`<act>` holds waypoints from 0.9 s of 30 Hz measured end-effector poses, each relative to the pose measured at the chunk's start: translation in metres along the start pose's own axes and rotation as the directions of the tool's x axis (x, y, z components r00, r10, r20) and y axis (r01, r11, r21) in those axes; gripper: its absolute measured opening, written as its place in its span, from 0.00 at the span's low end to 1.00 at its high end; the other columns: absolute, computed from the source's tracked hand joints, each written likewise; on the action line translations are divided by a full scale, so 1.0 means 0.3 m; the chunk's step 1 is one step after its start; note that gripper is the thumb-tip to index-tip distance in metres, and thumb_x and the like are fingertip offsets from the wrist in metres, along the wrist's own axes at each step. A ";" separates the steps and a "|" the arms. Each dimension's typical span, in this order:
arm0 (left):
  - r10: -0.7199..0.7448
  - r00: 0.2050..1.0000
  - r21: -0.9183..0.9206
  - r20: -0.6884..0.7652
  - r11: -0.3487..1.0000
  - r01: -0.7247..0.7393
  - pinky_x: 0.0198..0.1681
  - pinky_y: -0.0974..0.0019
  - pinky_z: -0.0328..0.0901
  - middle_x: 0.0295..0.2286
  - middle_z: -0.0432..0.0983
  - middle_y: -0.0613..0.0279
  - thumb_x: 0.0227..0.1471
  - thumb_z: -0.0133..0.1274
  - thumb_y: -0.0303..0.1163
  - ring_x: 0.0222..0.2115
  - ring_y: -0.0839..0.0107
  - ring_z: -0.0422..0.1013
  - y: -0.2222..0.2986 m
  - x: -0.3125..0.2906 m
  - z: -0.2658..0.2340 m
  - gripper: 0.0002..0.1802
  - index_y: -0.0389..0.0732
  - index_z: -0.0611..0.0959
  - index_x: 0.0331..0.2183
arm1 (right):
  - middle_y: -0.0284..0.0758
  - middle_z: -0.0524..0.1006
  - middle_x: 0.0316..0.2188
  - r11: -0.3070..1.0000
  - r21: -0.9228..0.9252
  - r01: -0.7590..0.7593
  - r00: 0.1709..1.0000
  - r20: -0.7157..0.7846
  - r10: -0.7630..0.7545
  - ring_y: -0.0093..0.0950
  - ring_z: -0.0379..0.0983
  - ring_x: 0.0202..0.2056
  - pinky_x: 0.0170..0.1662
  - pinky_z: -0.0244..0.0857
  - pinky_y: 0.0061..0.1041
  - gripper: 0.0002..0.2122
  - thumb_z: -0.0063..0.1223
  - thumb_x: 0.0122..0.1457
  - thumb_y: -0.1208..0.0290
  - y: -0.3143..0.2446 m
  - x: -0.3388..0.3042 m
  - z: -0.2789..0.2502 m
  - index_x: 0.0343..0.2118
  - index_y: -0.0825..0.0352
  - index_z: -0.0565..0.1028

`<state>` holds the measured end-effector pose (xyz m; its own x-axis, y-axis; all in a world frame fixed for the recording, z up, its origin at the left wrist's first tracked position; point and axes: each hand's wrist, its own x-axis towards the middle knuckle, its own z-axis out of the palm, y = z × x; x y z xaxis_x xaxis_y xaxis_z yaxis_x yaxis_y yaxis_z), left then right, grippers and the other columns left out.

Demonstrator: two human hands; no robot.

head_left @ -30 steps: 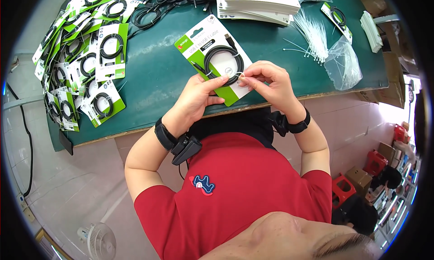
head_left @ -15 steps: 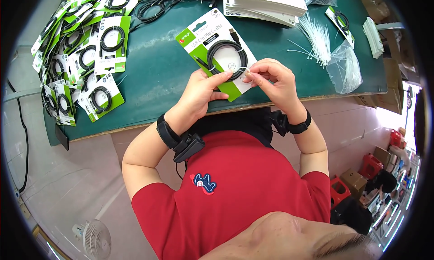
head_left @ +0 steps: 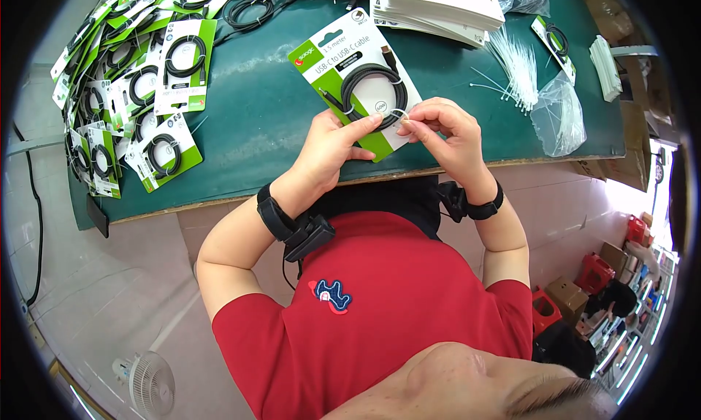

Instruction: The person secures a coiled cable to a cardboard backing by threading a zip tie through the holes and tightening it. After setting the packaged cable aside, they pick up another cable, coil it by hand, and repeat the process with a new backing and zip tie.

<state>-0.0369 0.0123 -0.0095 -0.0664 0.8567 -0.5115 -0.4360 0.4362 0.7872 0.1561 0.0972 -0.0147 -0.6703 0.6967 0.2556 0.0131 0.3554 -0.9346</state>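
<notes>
A white and green backing card (head_left: 330,49) with a coiled black cable (head_left: 401,95) on it is tilted above the near edge of the green table. My left hand (head_left: 332,141) grips the card's lower left side, thumb on the front by the coil. At the coil's lower right, my right hand (head_left: 447,132) pinches a thin white cable tie (head_left: 399,113) that loops around the cable. Other white ties cross the coil at its left and upper right. The card hides the left fingers in part.
Carded cables (head_left: 182,62) lie heaped at the left. Loose black cables (head_left: 252,10) and a stack of white cards (head_left: 438,4) are at the back. White cable ties (head_left: 515,70), a clear plastic bag (head_left: 558,117) and another carded cable (head_left: 556,40) lie to the right.
The view has shifted slightly. Both hands keep nearly the same hold on the card and the cable tie, with only a slight movement of the right fingers.
</notes>
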 end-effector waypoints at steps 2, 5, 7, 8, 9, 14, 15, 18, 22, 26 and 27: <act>0.004 1.000 0.000 0.006 1.000 -0.004 0.29 0.72 0.71 0.37 0.79 0.60 0.54 0.60 0.36 0.36 0.73 0.76 -0.001 0.000 0.002 0.17 0.37 0.79 0.43 | 0.40 0.75 0.36 1.000 -0.013 0.003 1.000 0.000 -0.003 0.28 0.79 0.35 0.35 0.75 0.19 0.03 0.53 0.58 0.86 -0.004 -0.001 0.002 0.35 0.76 0.75; 0.010 1.000 -0.005 0.003 1.000 -0.010 0.29 0.72 0.71 0.37 0.79 0.60 0.54 0.60 0.36 0.36 0.73 0.76 -0.002 -0.003 0.003 0.17 0.37 0.79 0.43 | 0.40 0.75 0.36 0.999 -0.040 0.008 1.000 0.000 -0.008 0.28 0.79 0.35 0.36 0.75 0.20 0.03 0.53 0.57 0.86 -0.007 -0.004 0.003 0.35 0.76 0.75; 0.014 1.000 -0.008 0.002 1.000 -0.014 0.29 0.72 0.71 0.37 0.79 0.60 0.54 0.60 0.36 0.36 0.73 0.76 -0.007 -0.004 0.005 0.17 0.37 0.79 0.43 | 0.39 0.76 0.34 0.991 -0.112 0.071 0.997 -0.003 -0.071 0.27 0.78 0.34 0.36 0.75 0.20 0.04 0.55 0.56 0.86 -0.006 -0.007 0.006 0.34 0.75 0.75; 0.019 1.000 -0.008 0.006 1.000 -0.019 0.29 0.72 0.71 0.37 0.79 0.60 0.54 0.60 0.36 0.36 0.73 0.76 -0.010 -0.005 0.006 0.17 0.37 0.79 0.43 | 0.39 0.76 0.34 0.984 -0.147 0.101 0.995 -0.002 -0.102 0.26 0.78 0.34 0.36 0.75 0.20 0.04 0.55 0.56 0.86 -0.004 -0.010 0.007 0.34 0.75 0.76; 0.023 1.000 -0.008 0.010 1.000 -0.023 0.29 0.71 0.71 0.37 0.79 0.60 0.54 0.60 0.36 0.36 0.73 0.76 -0.014 -0.006 0.007 0.17 0.37 0.79 0.43 | 0.39 0.76 0.34 0.984 -0.147 0.100 0.995 -0.002 -0.101 0.26 0.78 0.34 0.36 0.75 0.20 0.04 0.55 0.56 0.86 -0.003 -0.013 0.010 0.34 0.75 0.76; 0.026 1.000 -0.020 0.008 0.999 -0.026 0.29 0.72 0.71 0.36 0.79 0.61 0.54 0.60 0.36 0.35 0.73 0.76 -0.023 0.001 -0.006 0.17 0.37 0.80 0.42 | 0.38 0.77 0.31 0.927 -0.290 0.238 0.969 0.011 -0.246 0.29 0.77 0.31 0.33 0.73 0.24 0.06 0.59 0.52 0.85 0.022 -0.009 0.040 0.33 0.71 0.76; 0.027 1.000 -0.015 0.010 1.000 -0.027 0.29 0.72 0.71 0.36 0.79 0.61 0.54 0.60 0.36 0.35 0.73 0.76 -0.020 0.003 -0.003 0.17 0.37 0.80 0.42 | 0.38 0.77 0.30 0.899 -0.332 0.285 0.955 0.018 -0.296 0.31 0.76 0.30 0.33 0.72 0.25 0.07 0.60 0.51 0.85 0.024 -0.009 0.038 0.33 0.71 0.76; -0.038 0.999 -0.065 0.032 0.997 0.040 0.29 0.73 0.72 0.37 0.79 0.62 0.54 0.59 0.35 0.35 0.74 0.76 -0.015 0.009 -0.004 0.16 0.38 0.80 0.42 | 0.39 0.77 0.31 0.827 -0.427 0.365 0.924 0.055 -0.379 0.33 0.75 0.30 0.33 0.71 0.26 0.08 0.61 0.50 0.84 0.024 -0.014 0.032 0.33 0.70 0.77; -0.078 0.994 -0.133 0.074 0.987 0.087 0.29 0.74 0.73 0.37 0.79 0.63 0.54 0.59 0.34 0.34 0.76 0.76 0.001 0.012 -0.013 0.15 0.39 0.80 0.43 | 0.39 0.77 0.34 0.773 -0.495 0.396 0.906 0.071 -0.418 0.36 0.75 0.33 0.36 0.70 0.28 0.09 0.61 0.49 0.84 -0.008 -0.013 0.010 0.33 0.69 0.77; -0.059 0.993 -0.183 0.103 0.980 0.077 0.29 0.75 0.74 0.37 0.79 0.64 0.55 0.58 0.34 0.33 0.76 0.77 0.037 -0.007 -0.008 0.15 0.38 0.79 0.44 | 0.40 0.76 0.37 0.888 -0.392 0.241 0.941 -0.130 -0.313 0.36 0.74 0.36 0.40 0.69 0.29 0.10 0.62 0.48 0.82 -0.039 -0.011 -0.068 0.34 0.69 0.77; -0.055 0.992 -0.169 0.112 0.983 0.073 0.29 0.75 0.74 0.37 0.79 0.64 0.55 0.58 0.34 0.33 0.76 0.77 0.044 -0.015 0.005 0.15 0.38 0.79 0.44 | 0.40 0.76 0.38 0.928 -0.342 0.147 0.950 -0.211 -0.228 0.37 0.74 0.37 0.41 0.69 0.30 0.10 0.62 0.47 0.82 -0.036 -0.018 -0.095 0.35 0.69 0.77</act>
<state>-0.0411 0.0146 0.0036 0.0582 0.8569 -0.5122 -0.5849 0.4451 0.6781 0.1806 0.1074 0.0010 -0.4834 0.7125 0.5086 0.1675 0.6455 -0.7452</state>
